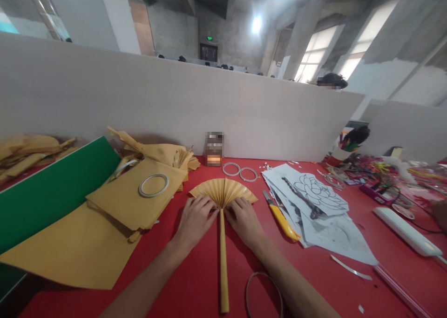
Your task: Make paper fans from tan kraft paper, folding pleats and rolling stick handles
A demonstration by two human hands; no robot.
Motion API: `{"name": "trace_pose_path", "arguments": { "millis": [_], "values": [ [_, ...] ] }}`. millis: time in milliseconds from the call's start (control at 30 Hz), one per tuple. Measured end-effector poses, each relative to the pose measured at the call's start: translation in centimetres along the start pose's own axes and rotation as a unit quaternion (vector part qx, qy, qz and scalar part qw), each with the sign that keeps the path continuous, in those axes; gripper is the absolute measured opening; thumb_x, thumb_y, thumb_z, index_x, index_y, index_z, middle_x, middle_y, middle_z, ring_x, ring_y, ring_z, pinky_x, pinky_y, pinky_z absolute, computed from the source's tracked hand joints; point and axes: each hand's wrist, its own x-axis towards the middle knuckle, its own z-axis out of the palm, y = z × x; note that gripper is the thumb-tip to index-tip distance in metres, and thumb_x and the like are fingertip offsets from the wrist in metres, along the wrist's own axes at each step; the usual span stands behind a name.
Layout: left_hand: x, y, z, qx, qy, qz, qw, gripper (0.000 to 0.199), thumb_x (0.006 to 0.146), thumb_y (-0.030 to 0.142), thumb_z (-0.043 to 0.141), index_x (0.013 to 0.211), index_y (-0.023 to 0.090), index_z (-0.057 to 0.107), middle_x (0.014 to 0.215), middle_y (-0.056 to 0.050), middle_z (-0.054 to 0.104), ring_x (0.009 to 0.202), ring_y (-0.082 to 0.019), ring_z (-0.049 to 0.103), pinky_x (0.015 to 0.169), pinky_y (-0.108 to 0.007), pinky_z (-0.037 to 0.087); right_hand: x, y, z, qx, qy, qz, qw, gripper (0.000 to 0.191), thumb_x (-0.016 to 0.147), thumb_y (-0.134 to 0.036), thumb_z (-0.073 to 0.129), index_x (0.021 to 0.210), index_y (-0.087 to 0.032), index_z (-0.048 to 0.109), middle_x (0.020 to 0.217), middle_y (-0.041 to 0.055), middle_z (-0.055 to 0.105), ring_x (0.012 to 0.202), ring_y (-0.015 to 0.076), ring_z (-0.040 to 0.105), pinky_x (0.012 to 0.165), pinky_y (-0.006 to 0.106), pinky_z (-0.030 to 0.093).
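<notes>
A pleated yellow-brown paper fan [224, 188] lies spread on the red table, with its rolled paper handle [224, 262] pointing toward me. My left hand [198, 215] is closed on the fan's left side near the base of the pleats, fingers bent over the paper. On the right side of the base, my right hand [244, 218] grips the folds in the same way. Both thumbs are close to the top of the handle. The exact fingertip contact is partly hidden. A ring [264, 273] lies near my right forearm.
Brown paper sheets [115, 206] with a ring on top and a green board [63, 173] are at left. A yellow cutter [283, 222], drawings [324, 201] and a white device [407, 232] lie right. Two rings [231, 169] sit beyond the fan, before a white partition [167, 104].
</notes>
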Motion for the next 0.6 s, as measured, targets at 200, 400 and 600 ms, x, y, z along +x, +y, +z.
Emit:
{"name": "trace_pose_path", "arguments": {
  "millis": [200, 400, 600],
  "values": [
    [0.0, 0.1, 0.1, 0.008, 0.007, -0.003, 1.000, 0.004, 0.104, 0.023, 0.061, 0.104, 0.023, 0.066, 0.103, -0.005, 0.073, 0.102, -0.028, 0.064, 0.089, -0.043, 0.040, -0.2, -0.2, 0.0, -0.015, 0.011, 0.000, 1.000, 0.011, 0.104, -0.019, 0.063, 0.094, -0.023, 0.061, 0.100, 0.0058, 0.066, 0.096, 0.0259, 0.059, 0.084, 0.037, 0.045],
    [0.0, 0.2, 0.0, 0.021, 0.021, 0.014, 0.999, 0.009, 0.103, 0.017, 0.061, 0.106, 0.024, 0.065, 0.116, -0.007, 0.071, 0.108, -0.029, 0.062, 0.091, -0.043, 0.043, -0.2, -0.3, -0.6, -0.019, 0.014, -0.010, 1.000, 0.008, 0.103, -0.017, 0.064, 0.106, -0.024, 0.061, 0.110, 0.0071, 0.068, 0.104, 0.0272, 0.058, 0.092, 0.039, 0.045],
    [0.0, 0.0, -0.4, 0.014, 0.013, 0.037, 0.999, 0.011, 0.103, 0.015, 0.062, 0.109, 0.022, 0.066, 0.119, -0.007, 0.070, 0.111, -0.028, 0.061, 0.095, -0.044, 0.044, -0.5, -0.1, -1.0, -0.030, 0.003, -0.030, 0.999, 0.013, 0.102, -0.013, 0.065, 0.108, -0.025, 0.064, 0.116, 0.0068, 0.068, 0.107, 0.0270, 0.058, 0.095, 0.040, 0.043]
  ]
}}
